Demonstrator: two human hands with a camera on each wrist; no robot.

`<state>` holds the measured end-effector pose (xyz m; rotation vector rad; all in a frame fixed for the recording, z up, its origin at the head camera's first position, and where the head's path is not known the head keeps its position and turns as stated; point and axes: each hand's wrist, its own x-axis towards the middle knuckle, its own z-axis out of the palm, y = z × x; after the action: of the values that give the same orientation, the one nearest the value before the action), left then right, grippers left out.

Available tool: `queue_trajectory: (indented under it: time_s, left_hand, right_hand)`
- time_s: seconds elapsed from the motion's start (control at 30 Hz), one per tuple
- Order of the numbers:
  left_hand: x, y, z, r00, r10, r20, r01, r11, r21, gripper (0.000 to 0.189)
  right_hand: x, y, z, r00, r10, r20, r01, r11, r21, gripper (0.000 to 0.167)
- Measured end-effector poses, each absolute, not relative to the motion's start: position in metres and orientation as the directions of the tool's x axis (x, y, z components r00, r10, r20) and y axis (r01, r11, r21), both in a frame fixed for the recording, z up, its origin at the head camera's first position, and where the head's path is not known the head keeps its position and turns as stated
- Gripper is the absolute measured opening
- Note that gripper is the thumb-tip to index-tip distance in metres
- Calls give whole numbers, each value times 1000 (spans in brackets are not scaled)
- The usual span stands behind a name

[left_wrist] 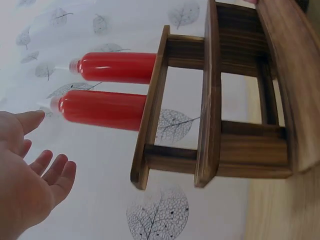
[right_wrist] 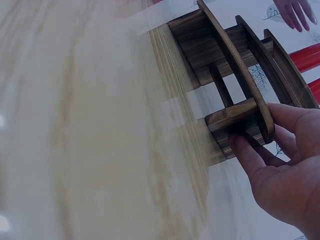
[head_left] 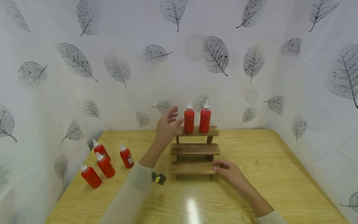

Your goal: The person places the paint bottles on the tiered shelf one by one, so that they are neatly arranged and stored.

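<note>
A three-step wooden stand (head_left: 195, 149) carries two red squeeze bottles with white nozzle tips upright on its top step: a left bottle (head_left: 189, 120) and a right bottle (head_left: 205, 120). Just left of them is my left hand (head_left: 167, 126), fingers loosely bent and apart. In the left wrist view a small gap separates that hand (left_wrist: 32, 172) from the nearer bottle (left_wrist: 102, 109); nothing is held. At the right end of the lowest step, my right hand (head_left: 227, 171) grips the stand. The right wrist view has its thumb and fingers about the step's end (right_wrist: 262, 117).
Several more red bottles stand at the table's left: one nearer the stand (head_left: 127, 157), others grouped by the left edge (head_left: 91, 177). A white leaf-print curtain (head_left: 134, 77) encloses the back and sides of the wooden table (head_left: 251, 155).
</note>
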<state>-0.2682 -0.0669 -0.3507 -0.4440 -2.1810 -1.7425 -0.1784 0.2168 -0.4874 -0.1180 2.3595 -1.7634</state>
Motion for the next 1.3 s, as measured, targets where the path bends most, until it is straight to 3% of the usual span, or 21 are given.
queue_trajectory:
  time_s: [0.27, 0.53, 0.9, 1.07, 1.3]
  left_hand:
    - [-237, -106, -363, -865, 3, 501, 490, 219, 844, 48]
    - [-206, -146, -385, -863, -95, 497, 453, 292, 842, 48]
    - [-179, -191, -407, -881, -276, 384, 234, 451, 861, 47]
    - [-172, -202, -418, -889, -336, 311, 148, 431, 890, 51]
    - [-173, -212, -432, -881, -376, 286, 127, 395, 910, 56]
  right_hand:
    - [-180, 218, -492, -980, -160, -115, 61, 309, -949, 42]
    - [-180, 219, -491, -977, -187, -99, 39, 298, -954, 43]
    - [-180, 218, -489, -981, -161, -107, 56, 295, -954, 41]
    - [-179, 218, -488, -980, -158, -122, 69, 304, -950, 43]
    - [-179, 216, -487, -978, -161, -135, 81, 306, -949, 43]
